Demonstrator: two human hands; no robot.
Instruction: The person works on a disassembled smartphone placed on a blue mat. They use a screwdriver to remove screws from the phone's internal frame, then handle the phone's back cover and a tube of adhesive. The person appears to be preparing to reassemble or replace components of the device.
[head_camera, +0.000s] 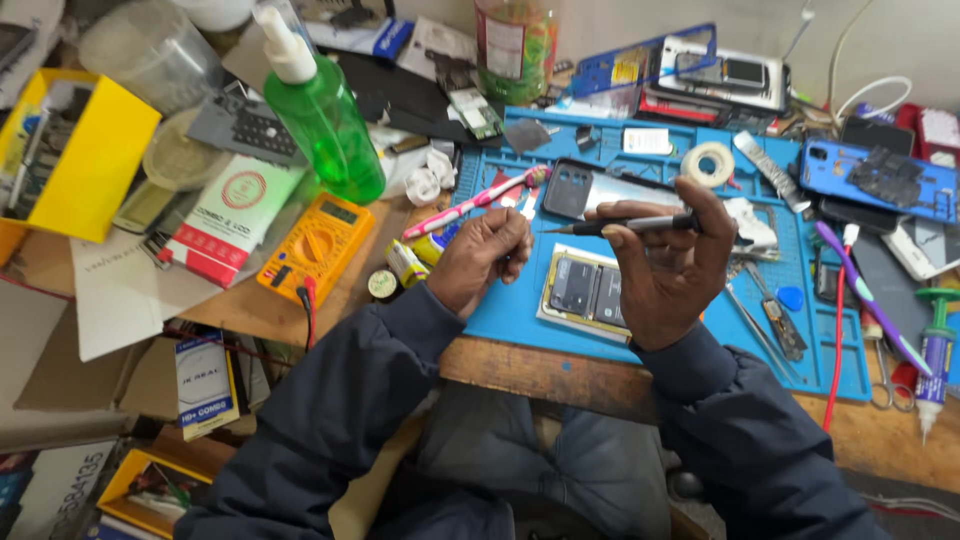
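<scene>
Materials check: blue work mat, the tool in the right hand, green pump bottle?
Blue work mat: looks like matte silicone or rubber, with moulded tray ridges.
Tool in the right hand: dark handle, probably metal or plastic; thin bare-metal tip.
Green pump bottle: clear green plastic, glossy, with a white plastic pump.

1. Both forearms, in dark sleeves, reach forward over the blue mat (520, 310)
2. Left hand (482, 258) sits above the mat's near-left part, fingers curled into a loose fist, knuckles up
3. Right hand (665, 270) is raised over the mat's middle, palm toward the body, thumb and fingers pinched on a thin screwdriver (620, 225) held level
</scene>
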